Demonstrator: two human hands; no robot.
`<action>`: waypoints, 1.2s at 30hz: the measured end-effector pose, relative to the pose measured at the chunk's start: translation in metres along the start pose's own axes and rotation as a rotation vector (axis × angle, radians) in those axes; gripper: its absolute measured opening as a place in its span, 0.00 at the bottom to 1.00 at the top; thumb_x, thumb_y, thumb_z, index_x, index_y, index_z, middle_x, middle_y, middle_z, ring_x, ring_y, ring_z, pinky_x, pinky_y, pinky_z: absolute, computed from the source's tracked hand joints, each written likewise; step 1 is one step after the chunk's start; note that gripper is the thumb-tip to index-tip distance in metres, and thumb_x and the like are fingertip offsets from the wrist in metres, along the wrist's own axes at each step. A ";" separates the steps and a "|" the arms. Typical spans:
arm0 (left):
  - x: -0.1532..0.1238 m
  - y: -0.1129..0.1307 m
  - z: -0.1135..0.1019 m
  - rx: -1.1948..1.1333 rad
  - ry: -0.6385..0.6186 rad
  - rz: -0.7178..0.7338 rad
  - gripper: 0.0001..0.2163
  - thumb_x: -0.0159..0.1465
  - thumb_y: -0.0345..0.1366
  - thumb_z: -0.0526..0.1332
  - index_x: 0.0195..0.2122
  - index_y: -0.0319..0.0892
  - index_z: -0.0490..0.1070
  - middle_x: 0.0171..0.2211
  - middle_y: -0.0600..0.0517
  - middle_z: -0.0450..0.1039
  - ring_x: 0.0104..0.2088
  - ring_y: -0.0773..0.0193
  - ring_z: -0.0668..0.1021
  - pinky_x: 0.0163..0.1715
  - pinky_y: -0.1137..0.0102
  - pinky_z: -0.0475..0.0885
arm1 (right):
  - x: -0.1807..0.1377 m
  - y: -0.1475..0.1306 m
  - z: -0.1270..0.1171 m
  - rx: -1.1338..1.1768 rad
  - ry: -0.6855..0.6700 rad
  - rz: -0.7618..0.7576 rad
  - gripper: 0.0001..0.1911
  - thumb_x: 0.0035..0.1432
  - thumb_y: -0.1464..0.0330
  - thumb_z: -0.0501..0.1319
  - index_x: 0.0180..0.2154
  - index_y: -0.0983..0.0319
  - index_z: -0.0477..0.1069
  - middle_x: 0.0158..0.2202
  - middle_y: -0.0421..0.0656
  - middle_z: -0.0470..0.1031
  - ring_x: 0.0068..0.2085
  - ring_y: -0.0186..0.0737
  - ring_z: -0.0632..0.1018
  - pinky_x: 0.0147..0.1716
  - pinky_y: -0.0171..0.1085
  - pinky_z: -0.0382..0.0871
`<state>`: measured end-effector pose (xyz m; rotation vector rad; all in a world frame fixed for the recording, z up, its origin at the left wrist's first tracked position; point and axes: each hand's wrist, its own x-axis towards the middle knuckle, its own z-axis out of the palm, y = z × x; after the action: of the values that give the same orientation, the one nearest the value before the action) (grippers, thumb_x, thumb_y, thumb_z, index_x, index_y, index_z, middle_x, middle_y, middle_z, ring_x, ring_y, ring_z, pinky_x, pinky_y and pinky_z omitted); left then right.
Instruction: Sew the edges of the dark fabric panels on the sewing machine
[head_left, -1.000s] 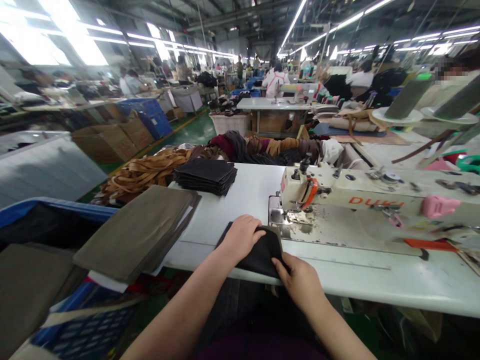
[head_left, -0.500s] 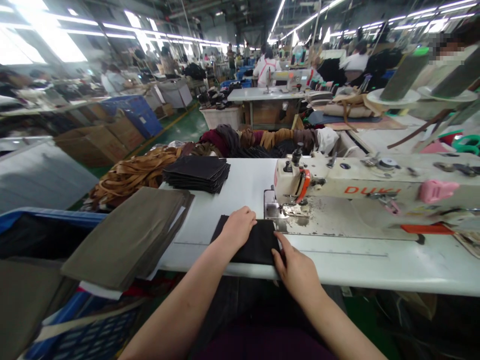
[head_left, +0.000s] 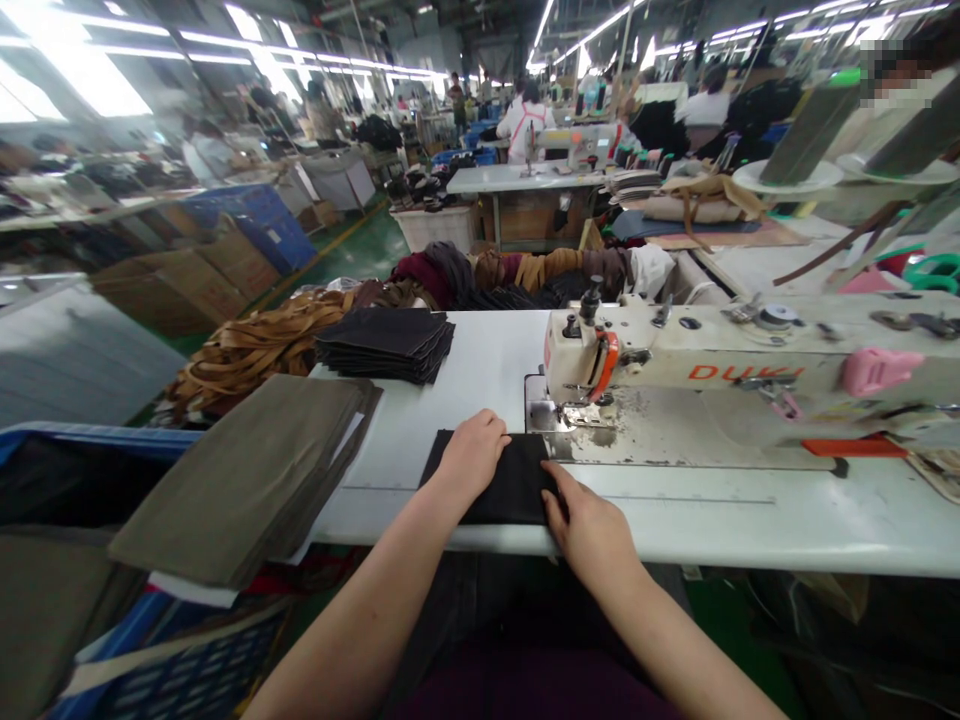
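A black fabric piece [head_left: 510, 490] lies flat at the front edge of the white sewing table, left of and nearer than the needle area. My left hand [head_left: 474, 455] rests on top of it, fingers bunched together and pressing on the cloth. At its right edge, the thumb and forefinger of my right hand [head_left: 589, 515] hold the border; the other fingers curl under. The sewing machine [head_left: 675, 370] stands to the right, its presser foot [head_left: 589, 415] just beyond the fabric and apart from it. What lies under my palms is hidden.
A stack of black pieces [head_left: 386, 343] sits at the table's back left. Olive-grey cloth panels [head_left: 240, 480] overhang the left side, near a blue crate [head_left: 97, 435]. Brown straps [head_left: 255, 340] are heaped behind them. Thread cones [head_left: 806, 135] stand at the back right. Several people work farther off.
The view has shifted slightly. Both hands stay on the black fabric piece, with the right hand's fingertips still at its right edge; the piece has barely moved.
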<state>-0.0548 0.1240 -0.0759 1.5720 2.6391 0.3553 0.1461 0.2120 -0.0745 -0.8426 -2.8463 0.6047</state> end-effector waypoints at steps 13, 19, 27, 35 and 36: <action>-0.023 0.024 -0.001 -0.034 0.132 0.245 0.16 0.70 0.25 0.54 0.58 0.40 0.68 0.61 0.43 0.68 0.62 0.55 0.69 0.64 0.58 0.65 | 0.004 -0.002 -0.003 0.005 -0.045 0.003 0.21 0.70 0.68 0.55 0.62 0.57 0.67 0.51 0.46 0.80 0.42 0.43 0.83 0.40 0.37 0.74; -0.042 0.030 0.017 -0.015 0.062 0.345 0.23 0.70 0.24 0.48 0.66 0.38 0.60 0.66 0.42 0.63 0.66 0.56 0.66 0.66 0.60 0.65 | 0.004 -0.001 -0.002 0.006 -0.042 -0.004 0.22 0.69 0.68 0.55 0.63 0.57 0.66 0.51 0.47 0.80 0.43 0.43 0.83 0.41 0.37 0.74; -0.035 0.031 0.021 0.042 0.049 0.387 0.22 0.72 0.27 0.49 0.67 0.38 0.61 0.68 0.45 0.60 0.69 0.54 0.62 0.67 0.59 0.62 | -0.003 0.006 -0.002 -0.062 0.003 -0.034 0.20 0.71 0.67 0.53 0.61 0.58 0.68 0.49 0.46 0.80 0.41 0.43 0.82 0.39 0.37 0.73; -0.002 0.036 0.026 -0.002 0.038 0.457 0.22 0.74 0.29 0.49 0.68 0.42 0.60 0.69 0.47 0.59 0.70 0.58 0.61 0.68 0.60 0.62 | 0.006 0.022 -0.005 -0.102 0.089 -0.020 0.19 0.70 0.67 0.54 0.60 0.60 0.69 0.46 0.46 0.81 0.44 0.43 0.80 0.42 0.37 0.72; 0.001 0.037 0.027 -0.002 0.043 0.458 0.22 0.74 0.29 0.49 0.68 0.43 0.60 0.69 0.47 0.60 0.69 0.58 0.61 0.67 0.59 0.62 | 0.008 0.023 -0.005 -0.101 0.094 -0.016 0.19 0.70 0.67 0.54 0.60 0.60 0.69 0.45 0.46 0.81 0.44 0.43 0.80 0.42 0.37 0.72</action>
<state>-0.0191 0.1464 -0.0940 2.1828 2.2777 0.4101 0.1519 0.2358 -0.0792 -0.8385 -2.8156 0.4111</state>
